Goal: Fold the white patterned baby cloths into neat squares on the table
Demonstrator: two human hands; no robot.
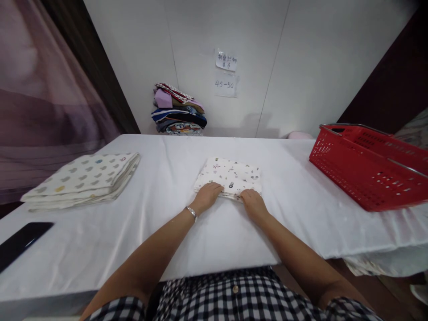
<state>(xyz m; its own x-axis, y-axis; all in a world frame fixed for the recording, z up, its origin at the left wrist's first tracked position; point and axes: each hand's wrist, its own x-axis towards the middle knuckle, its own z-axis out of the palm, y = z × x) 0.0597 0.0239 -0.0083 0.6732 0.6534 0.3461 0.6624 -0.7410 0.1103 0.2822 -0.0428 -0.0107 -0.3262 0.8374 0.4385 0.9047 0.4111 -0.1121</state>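
Observation:
A small folded white cloth with little printed figures (230, 175) lies in the middle of the white-covered table (160, 232). My left hand (207, 195) grips its near left edge, fingers curled over the fabric; a silver bracelet sits on that wrist. My right hand (252, 202) holds the near right edge of the same cloth. Both forearms reach forward from my checked shirt.
A folded stack of patterned white cloth (85, 178) sits at the table's left. A red plastic basket (371, 165) stands at the right edge. A dark phone (20, 243) lies at the near left. Folded colourful fabrics (179, 111) are piled against the back wall under paper notes.

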